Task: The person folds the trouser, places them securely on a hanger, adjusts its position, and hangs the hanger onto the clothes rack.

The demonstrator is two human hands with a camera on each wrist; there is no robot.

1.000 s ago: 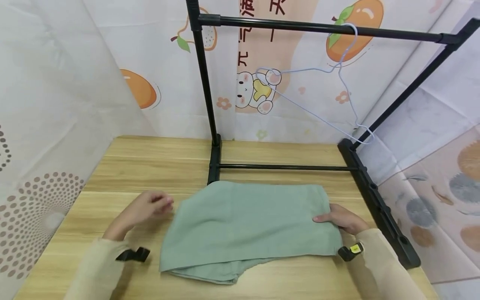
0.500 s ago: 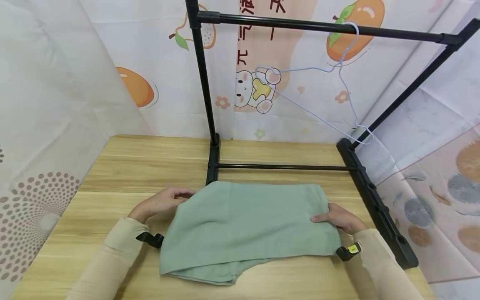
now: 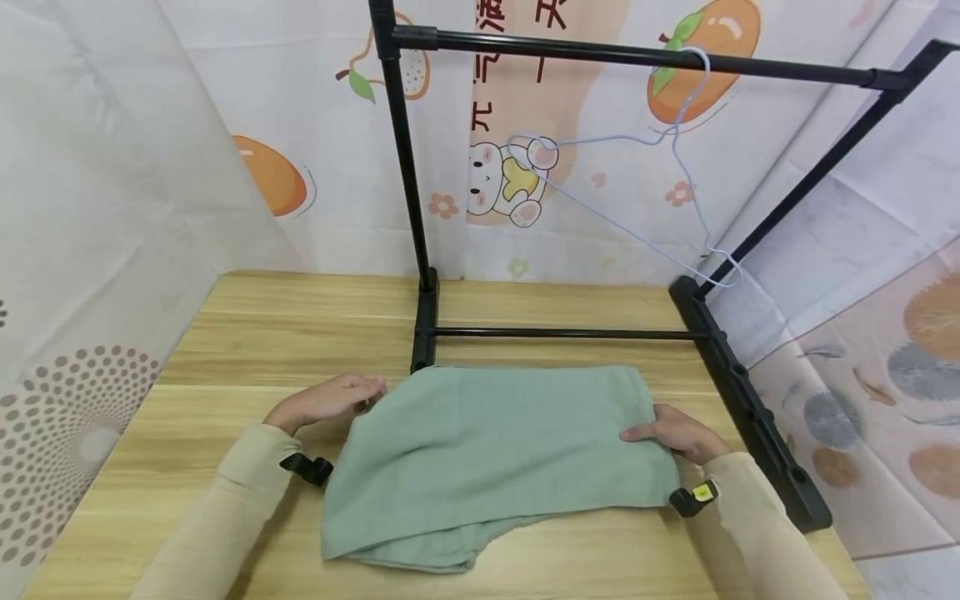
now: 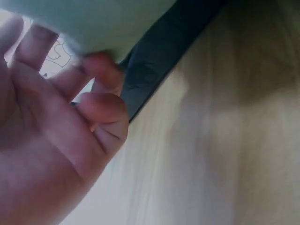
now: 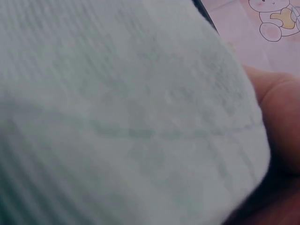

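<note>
A sage-green pair of shorts point(image 3: 495, 458) lies folded flat on the wooden table, its wider end to the left. At that end's upper corner my left hand point(image 3: 333, 400) pinches the cloth edge; the left wrist view shows curled fingers point(image 4: 105, 70) right at the green fabric point(image 4: 108, 26). My right hand point(image 3: 678, 433) grips the leg opening on the right, thumb on top and the other fingers hidden beneath. Close up in the right wrist view, the green cloth point(image 5: 140, 93) with its hem seam covers most of that hand point(image 5: 283, 112).
A black rack point(image 3: 423, 325) stands behind the shorts, its right foot point(image 3: 750, 408) running forward beside my right hand. From its top bar point(image 3: 555, 48) hangs a pale blue wire hanger point(image 3: 611, 137). Printed curtains enclose the wooden table point(image 3: 285, 333) at the back and sides.
My left hand has moved right and slightly up from the bare table to the shorts' upper left edge and taken hold there. The right hand keeps its grip; the shorts have barely moved.
</note>
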